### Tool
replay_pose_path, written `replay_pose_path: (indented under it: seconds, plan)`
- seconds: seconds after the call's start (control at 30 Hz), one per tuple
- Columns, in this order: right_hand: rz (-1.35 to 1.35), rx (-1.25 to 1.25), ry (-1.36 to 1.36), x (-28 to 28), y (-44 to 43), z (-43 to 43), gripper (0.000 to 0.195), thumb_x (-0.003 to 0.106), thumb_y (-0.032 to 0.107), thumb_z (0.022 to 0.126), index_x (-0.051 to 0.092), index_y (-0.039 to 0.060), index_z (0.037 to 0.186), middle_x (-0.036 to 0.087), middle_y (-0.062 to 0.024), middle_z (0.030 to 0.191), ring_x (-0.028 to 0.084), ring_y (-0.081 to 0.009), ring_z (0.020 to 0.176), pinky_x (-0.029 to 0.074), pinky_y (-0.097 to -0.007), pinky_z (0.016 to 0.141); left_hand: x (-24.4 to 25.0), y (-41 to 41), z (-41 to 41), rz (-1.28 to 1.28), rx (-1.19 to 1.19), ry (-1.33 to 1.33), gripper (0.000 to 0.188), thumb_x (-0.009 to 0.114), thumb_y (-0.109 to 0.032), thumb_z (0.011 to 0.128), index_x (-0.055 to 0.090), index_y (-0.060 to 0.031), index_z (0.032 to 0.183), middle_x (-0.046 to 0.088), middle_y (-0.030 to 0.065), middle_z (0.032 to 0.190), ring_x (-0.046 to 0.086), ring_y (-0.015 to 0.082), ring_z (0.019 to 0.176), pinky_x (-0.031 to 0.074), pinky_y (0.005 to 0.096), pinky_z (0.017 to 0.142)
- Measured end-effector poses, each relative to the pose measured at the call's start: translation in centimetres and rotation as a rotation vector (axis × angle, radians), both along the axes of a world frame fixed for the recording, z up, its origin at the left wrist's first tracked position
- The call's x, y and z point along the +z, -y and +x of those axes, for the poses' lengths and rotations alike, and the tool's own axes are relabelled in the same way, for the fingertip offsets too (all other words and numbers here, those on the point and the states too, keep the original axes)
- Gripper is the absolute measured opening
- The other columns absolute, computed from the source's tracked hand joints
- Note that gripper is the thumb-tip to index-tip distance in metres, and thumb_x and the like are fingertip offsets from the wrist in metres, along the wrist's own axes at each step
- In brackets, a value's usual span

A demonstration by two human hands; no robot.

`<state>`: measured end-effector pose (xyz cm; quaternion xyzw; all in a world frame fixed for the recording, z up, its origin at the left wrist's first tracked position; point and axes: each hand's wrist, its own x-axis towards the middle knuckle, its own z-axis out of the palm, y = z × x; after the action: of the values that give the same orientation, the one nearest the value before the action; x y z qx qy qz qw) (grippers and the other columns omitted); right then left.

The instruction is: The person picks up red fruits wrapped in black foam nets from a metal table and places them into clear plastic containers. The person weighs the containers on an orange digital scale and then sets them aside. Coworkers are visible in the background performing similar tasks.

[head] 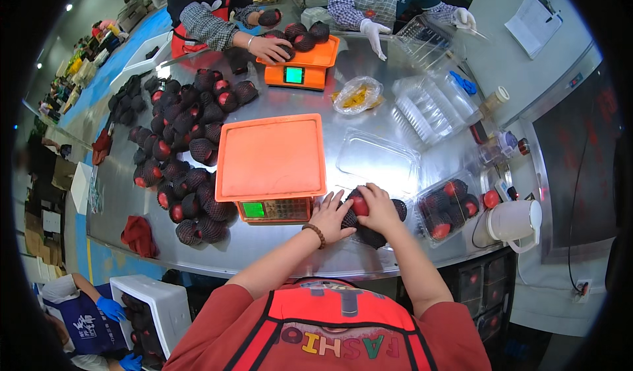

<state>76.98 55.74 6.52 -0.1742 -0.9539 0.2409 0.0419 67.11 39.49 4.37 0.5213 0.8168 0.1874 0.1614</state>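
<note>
My right hand [380,209] is closed over a round red fruit [359,206] in a black foam net. Just left of it, my left hand [330,218] has its fingers spread along the side of this fruit and of a netted fruit [350,219] below. Whether the left hand grips either one cannot be made out. Another netted fruit [372,237] sits beneath my right wrist, and one more [399,208] shows beyond the right hand. What supports this group is mostly hidden. An orange scale [271,158] with a lit green display stands to the left, its pan bare.
Many netted fruits [185,118] are heaped at left. A filled clear box [447,208] and white kettle [512,222] stand right. Beyond lie a clear tray [378,157], stacked clear boxes [430,106] and a second scale [296,76], where two people work. A third holds a foam box [148,292].
</note>
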Motion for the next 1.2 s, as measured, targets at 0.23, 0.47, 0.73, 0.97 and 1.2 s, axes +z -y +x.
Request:
replay_pose_path:
  seconds: [0.23,0.47,0.73,0.97,1.2]
  plan:
    - [0.154,-0.601,0.006,-0.5,-10.0,1.7,0.061,0.067,0.029,0.074,0.047,0.0004,0.124,0.056,-0.0231,0.115,0.054,-0.0379,0.104,0.042,-0.0438,0.09,-0.2,5.2,1.0,0.207,-0.053,0.039,0.076,0.069,-0.035,0.072,0.036,-0.0068,0.134,0.028,0.0192,0.141,0.028,0.039,0.13,0.028,0.0464,0.106]
    - [-0.707,-1.025,-0.379,-4.8,-18.1,-0.6,0.062,0.054,0.042,0.086,0.037,0.0042,0.133,0.063,-0.0175,0.092,0.059,-0.0195,0.071,0.048,-0.028,0.066,-4.0,5.6,2.2,0.496,0.261,0.396,0.069,0.066,-0.033,0.079,0.035,-0.0058,0.134,0.035,0.0202,0.135,0.037,0.0337,0.123,0.033,0.0418,0.101]
    - [-0.675,-0.348,-0.344,0.5,-8.2,7.9,0.034,0.056,0.028,0.086,0.063,-0.0005,0.104,0.058,-0.0003,0.07,0.049,-0.0078,0.061,0.041,-0.0244,0.059,-4.4,6.5,1.2,0.48,0.796,1.666,0.052,0.043,-0.043,0.095,0.038,-0.0059,0.131,0.049,0.0055,0.105,0.053,0.0138,0.089,0.045,0.0285,0.079]
    - [0.009,-0.425,-0.177,-2.2,-0.3,13.2,0.038,0.063,0.017,0.077,0.06,0.0105,0.114,0.061,-0.0119,0.076,0.055,-0.0298,0.073,0.043,-0.042,0.067,-3.8,6.3,1.9,0.401,0.735,1.652,0.055,0.043,-0.054,0.09,0.044,-0.0082,0.121,0.051,0.0028,0.099,0.053,0.0148,0.088,0.045,0.0332,0.081]
    - [-0.63,-0.744,-0.372,-2.5,-0.7,11.4,0.055,0.063,0.02,0.084,0.041,0.0046,0.132,0.058,-0.0056,0.082,0.052,-0.0129,0.075,0.043,-0.0266,0.069,-3.6,4.4,0.5,0.231,0.609,1.419,0.047,0.051,-0.049,0.089,0.046,-0.0083,0.113,0.052,0.0011,0.097,0.051,0.0112,0.085,0.047,0.0296,0.071]
